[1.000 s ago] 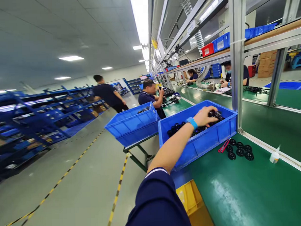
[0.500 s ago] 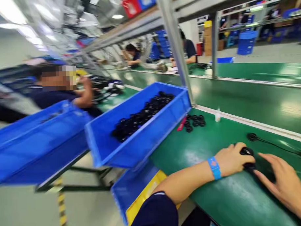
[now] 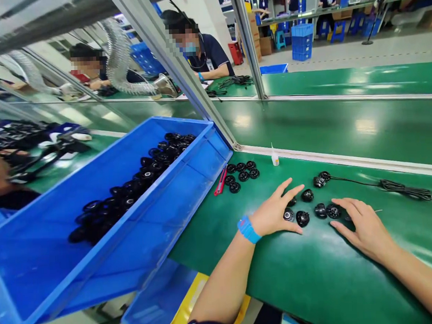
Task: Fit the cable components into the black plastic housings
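Observation:
Both my hands rest over the green tabletop (image 3: 297, 268), fingers apart. Around a few round black plastic parts (image 3: 303, 219), my left hand (image 3: 272, 212), with a blue band at the wrist, is spread open; its fingers partly cover some of them. My right hand (image 3: 363, 227) is also open, its fingertips beside another black part (image 3: 333, 211); I cannot tell whether they touch it. Between the hands lie two more black domed parts (image 3: 307, 195) (image 3: 320, 211). Just beyond is a black part with a cable (image 3: 321, 180), whose cord runs right into a bundle (image 3: 403, 188).
A blue bin (image 3: 192, 186) full of black parts (image 3: 132, 188) stands left. Beside it lie a red cutter knife (image 3: 220, 181) and several black discs (image 3: 244, 175). A small white bottle (image 3: 275, 158) stands near the back rail (image 3: 325, 157). A metal post (image 3: 184, 68) rises there. People sit beyond.
My view has swung right and closer. My left hand has let go of the dark part it held; the hands have moved apart, and several loose black parts now show between them.

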### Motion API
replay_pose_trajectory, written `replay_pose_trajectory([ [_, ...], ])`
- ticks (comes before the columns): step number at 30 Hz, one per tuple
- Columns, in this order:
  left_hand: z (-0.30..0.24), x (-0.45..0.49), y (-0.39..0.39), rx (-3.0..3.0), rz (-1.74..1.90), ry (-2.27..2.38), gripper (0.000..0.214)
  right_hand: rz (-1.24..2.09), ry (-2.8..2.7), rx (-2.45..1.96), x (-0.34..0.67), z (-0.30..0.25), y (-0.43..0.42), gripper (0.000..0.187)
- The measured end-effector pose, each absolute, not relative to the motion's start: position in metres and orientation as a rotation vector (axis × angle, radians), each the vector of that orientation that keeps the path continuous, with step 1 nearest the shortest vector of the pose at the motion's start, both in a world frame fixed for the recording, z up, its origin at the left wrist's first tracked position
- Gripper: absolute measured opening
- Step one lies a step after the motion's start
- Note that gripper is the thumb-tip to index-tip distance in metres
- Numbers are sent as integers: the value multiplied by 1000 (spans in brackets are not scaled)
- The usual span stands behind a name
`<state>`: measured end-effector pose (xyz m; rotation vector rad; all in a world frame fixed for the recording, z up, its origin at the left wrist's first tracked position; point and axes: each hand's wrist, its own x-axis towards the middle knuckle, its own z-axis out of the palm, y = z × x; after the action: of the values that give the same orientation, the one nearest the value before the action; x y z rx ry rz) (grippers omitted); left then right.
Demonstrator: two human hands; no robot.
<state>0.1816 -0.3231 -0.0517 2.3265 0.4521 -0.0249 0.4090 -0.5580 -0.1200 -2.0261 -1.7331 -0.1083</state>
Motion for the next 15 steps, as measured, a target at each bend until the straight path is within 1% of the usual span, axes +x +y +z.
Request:
replay_pose_trajectory([
  [2, -47, 174, -315, 2306, -51, 483, 128, -134, -1736, -2023, 410, -117, -559, 55],
  [5, -40, 164, -308, 2305, -57, 538, 120, -200, -1750, -2010, 409, -111, -558, 55],
  [7, -37, 162, -307, 2334, -2, 543, 104, -243, -1793, -1997, 406, -105, -554, 53],
  [10, -37, 168, -312, 2376, 132, 489, 57, -276, -1912, -1962, 397, -96, -542, 51],
  [11, -38, 171, -315, 2386, 171, 475, 46, -281, -1952, -1946, 394, -94, -538, 51],
  [13, -41, 178, -319, 2380, 220, 473, 38, -283, -2017, -1908, 388, -91, -531, 49],
  [15, -46, 184, -321, 2341, 234, 483, 33, -284, -2053, -1871, 384, -91, -528, 37],
])
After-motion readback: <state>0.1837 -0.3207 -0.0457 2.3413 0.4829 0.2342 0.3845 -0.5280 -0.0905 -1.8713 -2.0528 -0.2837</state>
